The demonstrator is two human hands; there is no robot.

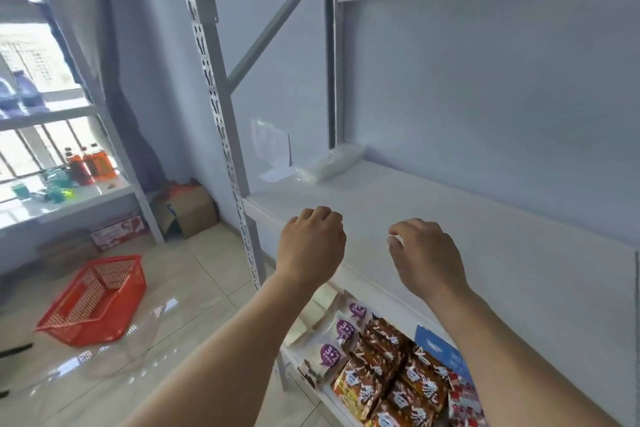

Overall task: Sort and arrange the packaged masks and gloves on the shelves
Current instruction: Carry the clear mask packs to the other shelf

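A white shelf board (450,236) runs across the middle of the view. At its far left corner lies a clear plastic package (329,165) beside a flat white packet (273,174). My left hand (311,243) hovers over the shelf's front left edge, fingers curled in, nothing visible in it. My right hand (422,253) hangs above the shelf a little to the right, fingers bent and slightly apart, holding nothing. Both forearms reach in from the bottom of the frame.
The shelf below holds brown snack bags (388,371), white packets with purple labels (341,333) and a blue box (440,347). A red basket (97,302) lies tilted on the tiled floor at left. Cardboard boxes (187,208) stand by the wall. Another rack (69,180) holds bottles.
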